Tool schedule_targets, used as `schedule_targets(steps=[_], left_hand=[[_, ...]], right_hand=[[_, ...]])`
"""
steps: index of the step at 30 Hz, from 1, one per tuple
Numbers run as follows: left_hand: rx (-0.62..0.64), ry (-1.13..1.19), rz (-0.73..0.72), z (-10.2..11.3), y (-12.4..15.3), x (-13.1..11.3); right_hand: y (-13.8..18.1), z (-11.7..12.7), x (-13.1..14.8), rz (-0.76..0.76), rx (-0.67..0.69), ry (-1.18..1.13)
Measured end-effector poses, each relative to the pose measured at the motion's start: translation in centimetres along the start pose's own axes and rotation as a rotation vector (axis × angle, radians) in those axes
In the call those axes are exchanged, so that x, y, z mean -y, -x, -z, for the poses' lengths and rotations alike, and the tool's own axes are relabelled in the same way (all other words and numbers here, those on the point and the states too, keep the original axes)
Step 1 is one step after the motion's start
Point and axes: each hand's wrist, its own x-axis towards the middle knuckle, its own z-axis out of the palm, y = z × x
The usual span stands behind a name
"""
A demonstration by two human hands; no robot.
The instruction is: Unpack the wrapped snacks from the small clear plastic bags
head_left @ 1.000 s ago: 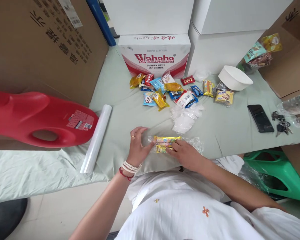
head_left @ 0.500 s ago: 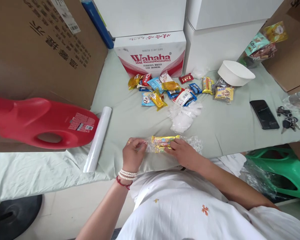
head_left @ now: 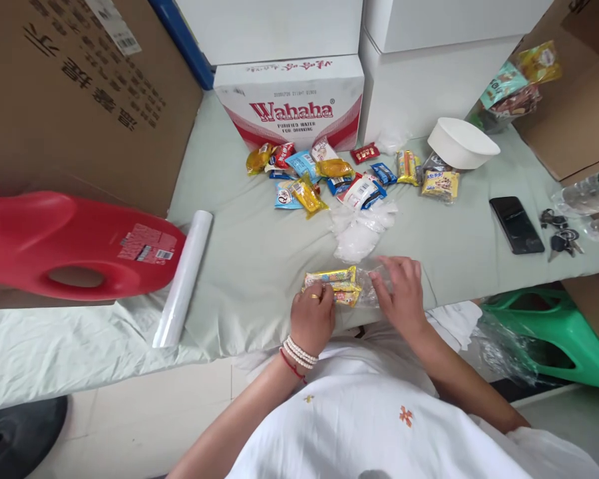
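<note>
A red jug [head_left: 80,243] lies on its side at the counter's [head_left: 259,246] left, with a roll of clear film [head_left: 182,279] just beside it. Near the front edge, the left hand [head_left: 312,319] has its grip curled shut on the yellow snack packets [head_left: 332,283]. These sit partly in a clear plastic bag [head_left: 369,287]. The right hand [head_left: 402,293] rests on that bag, its grip loose with fingers spread. A black phone [head_left: 516,225] lies far right.

Two yellow snack packets [head_left: 335,285] with bright multicoloured print lie flat, side by side and lengthwise, just below the frame's centre, their long edges touching. A clear plastic bag [head_left: 372,285] — thin, crumpled, glossy — meets their right end and trails off to the right; whether it encloses them cannot be told.
</note>
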Motion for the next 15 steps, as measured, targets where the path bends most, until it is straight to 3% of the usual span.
schedule_targets(steps=[1, 3, 7, 11, 15], left_hand=[[-0.004, -0.027, -0.013, -0.1, 0.1, 0.0], [-0.033, -0.07, -0.029, -0.2, 0.2, 0.1], [-0.108, -0.109, -0.065, -0.3, 0.2, 0.1], [-0.192, -0.122, -0.079, 0.0, 0.3, 0.0], [-0.261, 0.025, -0.121, 0.0, 0.6, 0.5]], right_hand=[[0.3, -0.2, -0.3, -0.066, -0.027, 0.092], [0.9, -0.5, -0.7, -0.096, 0.047, 0.197], [1.0, 0.3, 0.0, -0.115, 0.186, 0.191], [-1.5, 1.5, 3.4, -0.122, 0.294, 0.142], [-4.3, -1.2, 7.7, 0.027, 0.459, 0.194]])
